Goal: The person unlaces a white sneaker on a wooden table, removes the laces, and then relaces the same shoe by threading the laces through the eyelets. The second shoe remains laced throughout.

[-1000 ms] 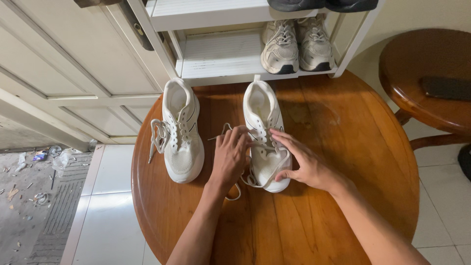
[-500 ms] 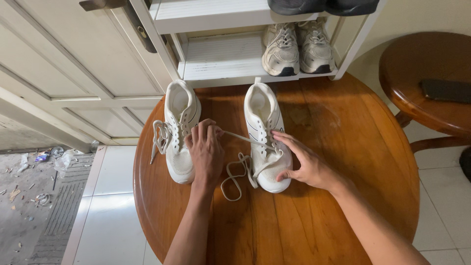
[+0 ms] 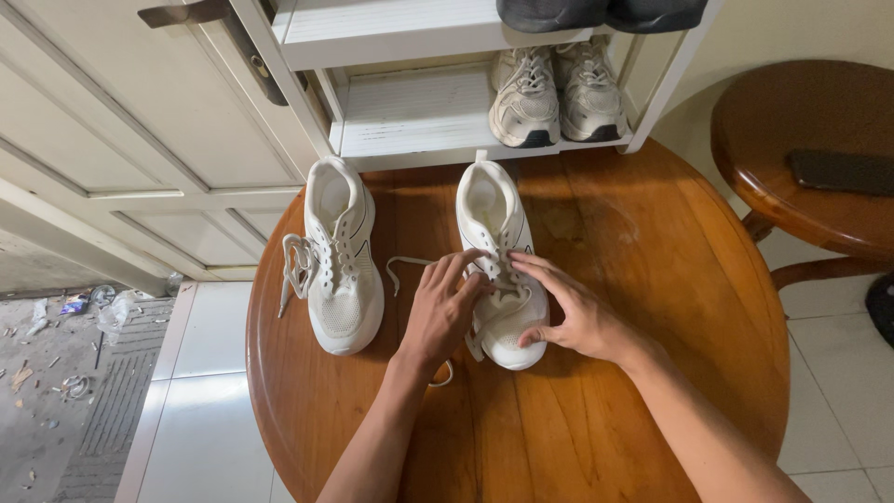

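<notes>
Two white sneakers stand toes toward me on a round wooden table. My left hand reaches over the laces of the right sneaker, its fingertips pinching the white shoelace at the eyelets. A loose end of that lace trails to the left of the hand, and a loop shows under the wrist. My right hand lies over the same sneaker's right side and toe, thumb against the toe, holding it down. The left sneaker sits apart, laces loose and hanging off its left side.
A white shoe rack stands behind the table with a grey-white pair and dark shoes above. A second wooden table with a dark flat object is at right. A pale door and tiled floor are at left.
My left hand, which had pulled the lace out to the left over the other sneaker, has come back to the right sneaker's eyelets. The lace has gone slack. My right hand stayed put.
</notes>
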